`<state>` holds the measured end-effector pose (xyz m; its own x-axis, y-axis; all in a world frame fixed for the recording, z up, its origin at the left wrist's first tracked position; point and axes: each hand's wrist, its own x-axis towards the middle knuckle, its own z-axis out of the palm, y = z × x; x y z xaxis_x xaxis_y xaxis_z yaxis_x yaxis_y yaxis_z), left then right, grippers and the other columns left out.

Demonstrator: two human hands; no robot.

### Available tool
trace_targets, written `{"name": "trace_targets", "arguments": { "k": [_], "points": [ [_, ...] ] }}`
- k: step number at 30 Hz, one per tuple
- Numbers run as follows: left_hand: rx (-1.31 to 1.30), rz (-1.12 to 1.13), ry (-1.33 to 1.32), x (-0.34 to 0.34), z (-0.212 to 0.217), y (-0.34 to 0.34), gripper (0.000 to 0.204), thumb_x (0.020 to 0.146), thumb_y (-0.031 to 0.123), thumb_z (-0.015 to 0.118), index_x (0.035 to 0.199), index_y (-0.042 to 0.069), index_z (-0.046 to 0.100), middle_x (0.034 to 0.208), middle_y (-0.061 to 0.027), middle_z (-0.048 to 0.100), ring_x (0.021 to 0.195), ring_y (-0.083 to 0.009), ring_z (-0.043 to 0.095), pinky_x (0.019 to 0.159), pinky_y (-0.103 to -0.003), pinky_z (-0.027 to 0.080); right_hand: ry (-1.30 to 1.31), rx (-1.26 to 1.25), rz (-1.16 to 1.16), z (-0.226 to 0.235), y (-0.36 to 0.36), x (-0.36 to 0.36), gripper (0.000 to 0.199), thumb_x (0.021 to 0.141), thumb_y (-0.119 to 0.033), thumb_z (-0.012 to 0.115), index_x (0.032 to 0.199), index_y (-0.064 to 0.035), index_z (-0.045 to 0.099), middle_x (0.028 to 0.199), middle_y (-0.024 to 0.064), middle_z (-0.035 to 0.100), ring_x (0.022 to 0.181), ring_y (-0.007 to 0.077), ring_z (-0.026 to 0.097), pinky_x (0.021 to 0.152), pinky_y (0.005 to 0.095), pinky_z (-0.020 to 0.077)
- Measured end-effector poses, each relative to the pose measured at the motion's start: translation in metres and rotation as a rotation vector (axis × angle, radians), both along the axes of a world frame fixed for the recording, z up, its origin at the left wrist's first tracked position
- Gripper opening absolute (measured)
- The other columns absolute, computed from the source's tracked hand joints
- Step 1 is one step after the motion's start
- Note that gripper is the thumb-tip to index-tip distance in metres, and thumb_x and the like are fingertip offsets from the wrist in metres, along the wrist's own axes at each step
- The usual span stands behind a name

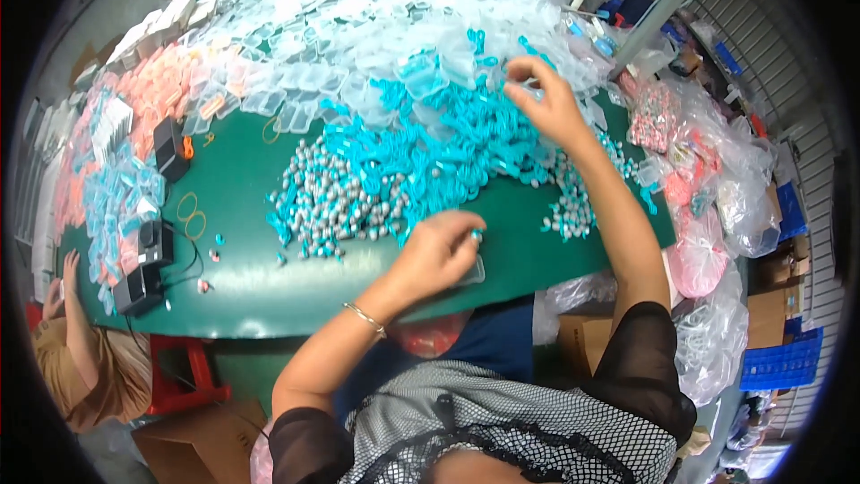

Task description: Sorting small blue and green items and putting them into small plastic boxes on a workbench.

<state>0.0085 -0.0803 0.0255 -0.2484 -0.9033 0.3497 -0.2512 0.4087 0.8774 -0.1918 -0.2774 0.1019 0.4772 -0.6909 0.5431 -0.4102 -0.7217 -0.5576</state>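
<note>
My left hand is closed in a pinch near the table's front edge, with a small grey-and-teal piece at its fingertips. Just beneath it, a clear plastic box is partly covered by the hand. Farther off and to the right, my right hand hovers with curved fingers, thumb and forefinger apart and nothing visible between them. Under and beside it spreads a heap of bright teal, cord-like pieces. Rounded grey-and-teal pieces lie piled left of that heap, and a smaller pile sits right of it.
Clear plastic boxes cover the far side of the green table. Pink packed boxes, teal packed boxes and black devices stand left, near another person's hand. Plastic bags crowd the right edge; a pole rises far right.
</note>
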Motion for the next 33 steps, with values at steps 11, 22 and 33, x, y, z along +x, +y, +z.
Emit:
{"name": "trace_targets", "arguments": {
  "k": [11, 22, 33],
  "points": [
    [-0.062, -0.027, 0.050, 0.005, -0.005, 0.000, 0.023, 0.082, 0.003, 0.063, 0.104, 0.001, 0.064, 0.086, -0.0136, 0.064, 0.076, -0.0316, 0.063, 0.069, -0.041, 0.052, 0.405, 0.073, -0.685, -0.029, -0.324, -0.015, 0.097, 0.076, -0.072, 0.064, 0.146, -0.0086, 0.045, 0.142, 0.0275, 0.048, 0.134, 0.0413, 0.045, 0.110, 0.0472, 0.0355],
    [-0.019, -0.034, 0.008, 0.009, 0.001, -0.012, 0.030, 0.077, 0.001, 0.066, 0.107, 0.000, 0.065, 0.096, -0.0132, 0.067, 0.076, -0.0270, 0.063, 0.068, -0.035, 0.055, 0.752, 0.826, -0.346, 0.021, -0.311, 0.022, 0.088, 0.075, -0.062, 0.071, 0.146, -0.0135, 0.049, 0.153, 0.0103, 0.043, 0.140, 0.0248, 0.039, 0.107, 0.0419, 0.0380],
    [-0.073, -0.040, 0.023, 0.006, -0.003, -0.010, 0.035, 0.072, -0.002, 0.066, 0.106, -0.001, 0.066, 0.092, -0.0104, 0.066, 0.073, -0.0221, 0.064, 0.062, -0.030, 0.056, 0.417, 0.809, 0.099, 0.057, -0.306, 0.040, 0.092, 0.080, -0.061, 0.068, 0.151, -0.0105, 0.039, 0.155, 0.0089, 0.038, 0.140, 0.0263, 0.038, 0.109, 0.0421, 0.0354]
  ]
}}
